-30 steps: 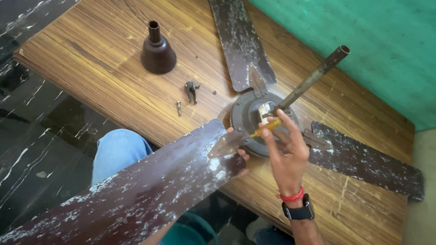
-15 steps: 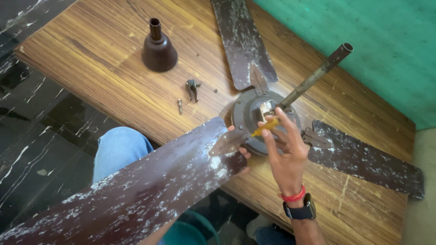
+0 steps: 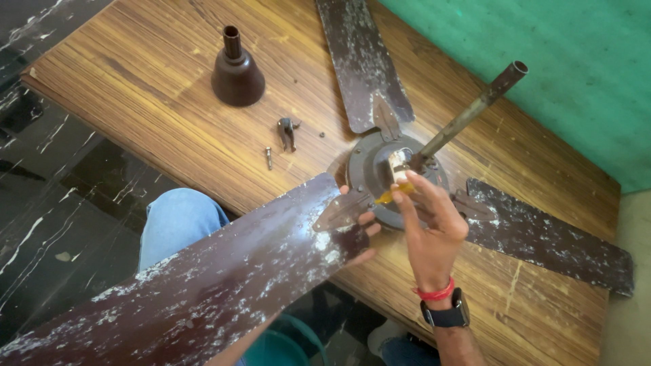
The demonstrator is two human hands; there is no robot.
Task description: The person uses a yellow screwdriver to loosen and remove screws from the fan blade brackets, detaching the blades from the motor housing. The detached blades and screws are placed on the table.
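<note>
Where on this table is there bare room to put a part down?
Bare wood lies left of the brown cup-shaped cover, and along the near right edge below the right blade. It is crowded around the motor hub, where both hands and the loose screws sit.

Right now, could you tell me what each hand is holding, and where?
The left hand grips the near fan blade from underneath, by its bracket end. The right hand pinches a small yellow-handled tool.

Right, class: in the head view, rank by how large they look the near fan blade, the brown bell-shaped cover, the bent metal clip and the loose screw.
1. Near fan blade, though closeness to the camera enlarges it.
2. Bell-shaped cover.
3. Metal clip.
4. Screw.
</note>
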